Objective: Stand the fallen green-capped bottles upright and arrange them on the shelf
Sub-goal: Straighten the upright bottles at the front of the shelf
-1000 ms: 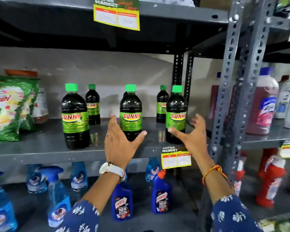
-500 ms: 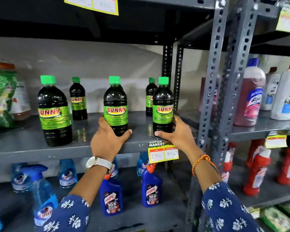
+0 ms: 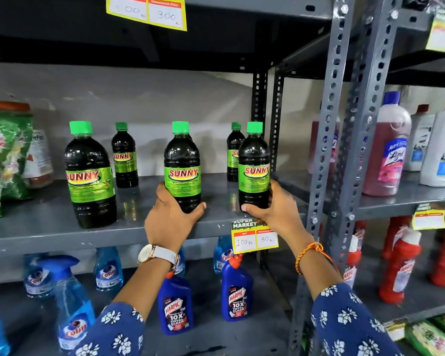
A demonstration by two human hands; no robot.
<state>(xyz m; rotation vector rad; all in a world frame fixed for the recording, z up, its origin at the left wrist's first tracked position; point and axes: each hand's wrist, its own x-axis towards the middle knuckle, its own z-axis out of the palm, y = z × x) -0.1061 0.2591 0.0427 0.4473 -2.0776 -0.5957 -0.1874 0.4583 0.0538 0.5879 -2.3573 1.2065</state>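
Several dark green-capped SUNNY bottles stand upright on the grey metal shelf (image 3: pixel 49 227). My left hand (image 3: pixel 171 217) is wrapped around the base of the middle front bottle (image 3: pixel 182 163). My right hand (image 3: pixel 275 209) grips the base of the right front bottle (image 3: pixel 254 165). A larger bottle (image 3: pixel 89 176) stands free at the front left. Two smaller bottles stand at the back, one on the left (image 3: pixel 124 155) and one on the right (image 3: pixel 233 152), partly hidden behind the right front bottle.
A green detergent bag (image 3: pixel 3 160) sits at the shelf's left end. Perforated grey uprights (image 3: pixel 344 124) bound the shelf on the right, with pink and white bottles beyond. A yellow price tag (image 3: pixel 254 236) hangs from the shelf edge. Blue spray and Harpic bottles fill the shelf below.
Both hands moved forward from open in front of the shelf and closed around the bases of the middle and right front bottles. The camera view came closer.
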